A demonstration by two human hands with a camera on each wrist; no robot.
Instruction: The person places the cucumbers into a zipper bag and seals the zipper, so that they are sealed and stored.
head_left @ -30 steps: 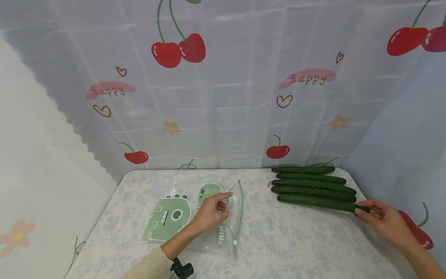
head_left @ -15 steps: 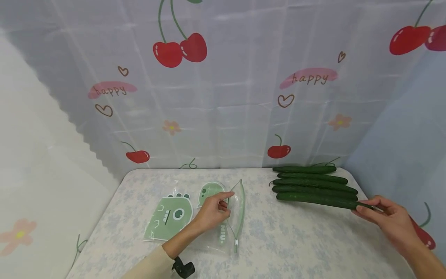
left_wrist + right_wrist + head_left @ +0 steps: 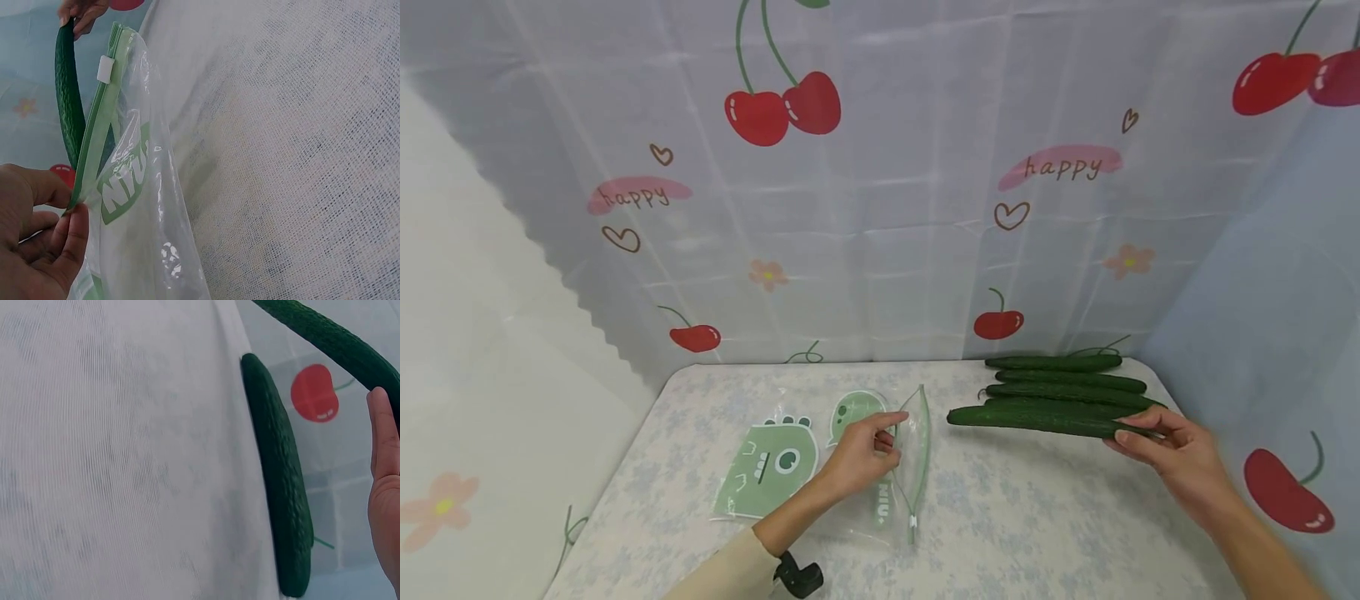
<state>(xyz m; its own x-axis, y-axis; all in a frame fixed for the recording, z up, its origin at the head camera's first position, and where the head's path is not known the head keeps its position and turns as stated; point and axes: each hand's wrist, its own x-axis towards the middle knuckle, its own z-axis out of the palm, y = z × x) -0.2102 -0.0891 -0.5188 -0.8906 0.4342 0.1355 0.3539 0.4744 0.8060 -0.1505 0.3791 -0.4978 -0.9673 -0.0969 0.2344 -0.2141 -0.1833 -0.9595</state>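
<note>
My left hand (image 3: 859, 457) pinches the opening edge of a clear zip bag (image 3: 767, 471) with green cartoon prints. In the left wrist view, thumb and fingers grip the green zip strip (image 3: 94, 131), and a white slider (image 3: 105, 69) sits near its far end. The bag's mouth gapes toward the right. My right hand (image 3: 1183, 462) holds a long dark green cucumber (image 3: 1037, 419) by its narrow right end. Raised above the table, that cucumber points left at the bag's mouth, its left tip a short gap away from it.
Several more cucumbers (image 3: 1067, 392) lie side by side at the table's back right, partly hidden behind the held one. A pale floral cloth covers the table (image 3: 1000, 533). A cherry-printed curtain (image 3: 880, 275) hangs right behind its back edge.
The right hand has lifted the front cucumber off the table and carried it left toward the bag. The left hand stays at the bag's mouth, almost unmoved.
</note>
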